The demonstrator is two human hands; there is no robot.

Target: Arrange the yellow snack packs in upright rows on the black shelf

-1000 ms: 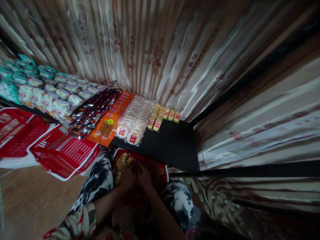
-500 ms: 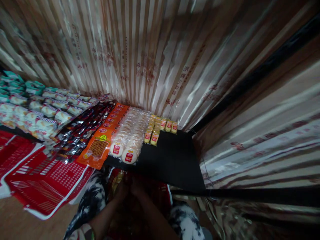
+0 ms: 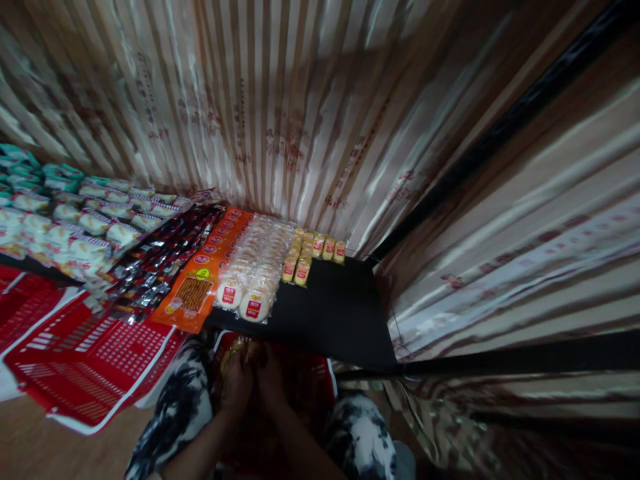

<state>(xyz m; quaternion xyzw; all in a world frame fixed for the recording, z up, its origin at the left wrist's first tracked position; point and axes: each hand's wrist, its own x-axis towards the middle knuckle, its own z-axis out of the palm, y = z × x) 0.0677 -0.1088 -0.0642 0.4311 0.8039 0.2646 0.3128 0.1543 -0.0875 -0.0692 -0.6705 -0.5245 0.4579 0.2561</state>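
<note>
Between my knees stands a red basket [image 3: 325, 367] with a white rim, dark inside. My left hand [image 3: 238, 381] is down in it, its fingers closed on yellow-wrapped snack packets [image 3: 231, 353]. Close beside it, my right hand [image 3: 269, 379] is also in the basket with its fingers curled; shadow hides what they hold. On the black shelf [image 3: 335, 313] just beyond, small yellow snack packets [image 3: 302, 269] with red labels stand in short rows. To their left lie rows of round white crackers [image 3: 254, 307] in clear wrappers.
Further left on the shelf are an orange snack bag [image 3: 193, 297], dark shiny packets [image 3: 160, 260] and many white-and-green packets [image 3: 90, 243]. Another red basket [image 3: 95, 360] sits on the floor at left. A striped curtain [image 3: 280, 100] hangs behind; a black pole [image 3: 480, 160] slants at right.
The view has shifted a little, so the shelf and its packets sit slightly further left. Both hands remain close together in the basket and show more clearly now.
</note>
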